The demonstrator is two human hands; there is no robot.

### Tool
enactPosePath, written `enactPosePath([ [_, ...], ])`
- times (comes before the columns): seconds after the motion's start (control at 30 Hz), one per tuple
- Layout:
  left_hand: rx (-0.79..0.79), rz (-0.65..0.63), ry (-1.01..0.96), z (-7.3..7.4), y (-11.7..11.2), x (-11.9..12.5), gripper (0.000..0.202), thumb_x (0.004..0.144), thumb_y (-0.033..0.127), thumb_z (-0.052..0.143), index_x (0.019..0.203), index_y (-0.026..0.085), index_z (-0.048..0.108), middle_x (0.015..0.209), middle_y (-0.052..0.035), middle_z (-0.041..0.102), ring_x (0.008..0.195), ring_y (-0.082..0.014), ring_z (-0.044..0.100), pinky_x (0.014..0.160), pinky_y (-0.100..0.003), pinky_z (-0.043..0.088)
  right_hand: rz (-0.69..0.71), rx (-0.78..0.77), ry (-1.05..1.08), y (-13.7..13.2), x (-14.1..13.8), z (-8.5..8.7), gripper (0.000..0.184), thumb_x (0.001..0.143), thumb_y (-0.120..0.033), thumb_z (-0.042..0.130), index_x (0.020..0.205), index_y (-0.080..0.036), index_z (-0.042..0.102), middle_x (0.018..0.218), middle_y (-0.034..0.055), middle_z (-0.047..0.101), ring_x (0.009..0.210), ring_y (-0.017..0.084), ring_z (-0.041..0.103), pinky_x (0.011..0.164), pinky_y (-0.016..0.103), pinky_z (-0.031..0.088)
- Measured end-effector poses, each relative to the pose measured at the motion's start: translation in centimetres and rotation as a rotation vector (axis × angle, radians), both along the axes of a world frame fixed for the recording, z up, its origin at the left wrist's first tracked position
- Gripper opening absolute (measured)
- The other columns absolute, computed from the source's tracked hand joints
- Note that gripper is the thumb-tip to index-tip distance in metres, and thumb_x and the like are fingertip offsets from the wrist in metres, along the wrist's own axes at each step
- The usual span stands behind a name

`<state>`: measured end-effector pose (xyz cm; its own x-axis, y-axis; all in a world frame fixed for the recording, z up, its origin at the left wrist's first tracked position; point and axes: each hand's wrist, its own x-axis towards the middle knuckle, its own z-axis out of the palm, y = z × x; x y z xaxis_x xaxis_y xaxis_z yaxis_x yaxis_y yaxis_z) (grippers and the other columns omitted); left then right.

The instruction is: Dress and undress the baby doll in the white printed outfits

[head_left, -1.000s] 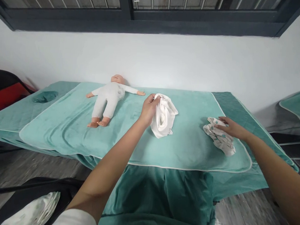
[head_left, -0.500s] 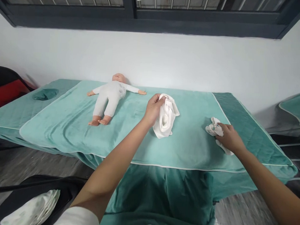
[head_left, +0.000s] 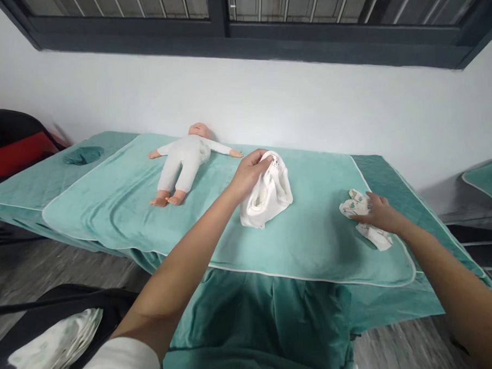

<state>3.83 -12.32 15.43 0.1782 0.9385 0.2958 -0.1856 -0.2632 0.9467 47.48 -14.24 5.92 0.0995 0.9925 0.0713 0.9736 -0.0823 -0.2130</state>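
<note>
My left hand (head_left: 251, 174) is closed on the edge of a white baby garment (head_left: 273, 199), near a dark printed label. It is held up over the bed, and its opening faces me. At the right, my right hand (head_left: 378, 213) has its thumb and fingers apart beside a crumpled small white garment (head_left: 374, 236) with a green and dark print. This garment lies on the green sheet; the thumb rests over it. A baby doll (head_left: 182, 157) in a pale long-sleeved suit lies on its back to the left, arms spread.
A green velvet cover (head_left: 308, 258) with white piping lies over the bed, which has a face hole (head_left: 83, 155) at its left end. Folded printed cloths (head_left: 60, 342) sit on a black chair (head_left: 110, 309) at lower left. A white wall (head_left: 274, 104) stands behind.
My right hand has loosened from the printed garment, its fingers spreading, and the garment lies more spread out. The garment in my left hand has swung left and its opening has turned. The view has shifted slightly.
</note>
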Motion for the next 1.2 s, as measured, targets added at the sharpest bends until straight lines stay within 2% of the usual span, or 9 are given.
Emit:
enactPosePath([
  [0.13, 0.050, -0.113, 0.180, 2.0, -0.7, -0.3, 0.024, 0.088, 0.041, 0.068, 0.093, 0.018, 0.066, 0.083, 0.0010, 0.061, 0.075, -0.0115, 0.055, 0.067, -0.022, 0.042, 0.060, 0.004, 0.185, -0.1, -4.3, 5.6, 0.093, 0.079, -0.056, 0.074, 0.153, -0.010, 0.040, 0.154, 0.0298, 0.040, 0.143, 0.045, 0.039, 0.113, 0.053, 0.039],
  [0.27, 0.212, -0.194, 0.408, 4.2, -2.0, 0.6, 0.027, 0.091, 0.044, 0.064, 0.094, 0.017, 0.069, 0.090, -0.0015, 0.066, 0.082, -0.0133, 0.059, 0.071, -0.023, 0.043, 0.456, 0.006, 0.683, -1.7, -12.5, 10.3, 0.072, 0.086, -0.055, 0.070, 0.147, -0.028, 0.046, 0.150, 0.0108, 0.052, 0.138, 0.029, 0.050, 0.111, 0.044, 0.045],
  [0.37, 0.325, -0.267, 0.539, 5.6, -2.9, 1.3, 0.030, 0.095, 0.044, 0.058, 0.101, 0.018, 0.071, 0.096, -0.0034, 0.071, 0.087, -0.0155, 0.063, 0.077, -0.026, 0.046, 0.679, 0.042, 0.819, -3.0, -18.0, 12.5, 0.052, 0.085, -0.053, 0.073, 0.129, -0.026, 0.061, 0.130, 0.0061, 0.065, 0.122, 0.024, 0.060, 0.102, 0.038, 0.050],
  [0.47, 0.467, -0.252, 0.647, 6.5, -3.5, 1.5, 0.028, 0.098, 0.039, 0.052, 0.106, 0.020, 0.071, 0.104, -0.0029, 0.073, 0.094, -0.0167, 0.066, 0.083, -0.028, 0.048, 0.596, 0.074, 0.769, -3.5, -20.9, 13.9, 0.036, 0.085, -0.055, 0.070, 0.091, -0.019, 0.066, 0.088, 0.0027, 0.067, 0.083, 0.018, 0.062, 0.072, 0.029, 0.049],
  [0.53, 0.593, -0.171, 0.737, 7.1, -3.9, 1.4, 0.026, 0.100, 0.035, 0.049, 0.109, 0.022, 0.069, 0.108, -0.0020, 0.074, 0.099, -0.0172, 0.066, 0.086, -0.029, 0.048, 0.499, 0.166, 0.689, -3.4, -21.5, 14.8, 0.033, 0.085, -0.050, 0.069, 0.080, -0.019, 0.062, 0.076, 0.0006, 0.062, 0.071, 0.015, 0.056, 0.062, 0.026, 0.042],
  [0.67, 0.740, 0.107, 1.034, 7.9, -4.7, 1.0, 0.026, 0.100, 0.027, 0.046, 0.119, 0.027, 0.064, 0.114, -0.0020, 0.070, 0.102, -0.0193, 0.066, 0.083, -0.031, 0.048, 0.426, 0.347, 0.428, -3.1, -21.7, 16.0, 0.018, 0.090, -0.036, 0.058, 0.095, -0.020, 0.065, 0.078, 0.0023, 0.064, 0.070, 0.017, 0.055, 0.062, 0.026, 0.037],
  [0.87, 0.562, 0.474, 1.373, 7.1, -5.0, -0.5, 0.034, 0.091, 0.010, 0.046, 0.117, 0.025, 0.060, 0.118, -0.0081, 0.061, 0.096, -0.0231, 0.064, 0.074, -0.034, 0.048, 0.349, 0.297, -0.137, -3.4, -21.5, 15.9, 0.036, 0.098, -0.026, 0.035, 0.121, -0.019, 0.062, 0.095, 0.0112, 0.071, 0.072, 0.024, 0.058, 0.061, 0.030, 0.032],
  [1.03, 0.451, 0.579, 1.188, 4.9, -3.9, -3.5, 0.028, 0.087, 0.012, 0.047, 0.107, 0.024, 0.062, 0.115, -0.0081, 0.062, 0.099, -0.0250, 0.062, 0.077, -0.034, 0.047, 0.272, 0.293, -0.213, -3.4, -19.7, 14.6, 0.040, 0.096, -0.024, 0.032, 0.120, -0.019, 0.064, 0.114, 0.0144, 0.068, 0.086, 0.027, 0.063, 0.067, 0.034, 0.040],
  [1.2, 0.310, 0.510, 0.825, 3.7, -2.7, -6.6, 0.023, 0.085, 0.018, 0.049, 0.103, 0.022, 0.063, 0.101, -0.0036, 0.070, 0.098, -0.0229, 0.061, 0.088, -0.033, 0.047, 0.231, 0.342, -0.090, -3.4, -17.6, 13.7, 0.040, 0.089, -0.020, 0.039, 0.120, -0.018, 0.065, 0.117, 0.0144, 0.068, 0.101, 0.032, 0.063, 0.081, 0.041, 0.048],
])
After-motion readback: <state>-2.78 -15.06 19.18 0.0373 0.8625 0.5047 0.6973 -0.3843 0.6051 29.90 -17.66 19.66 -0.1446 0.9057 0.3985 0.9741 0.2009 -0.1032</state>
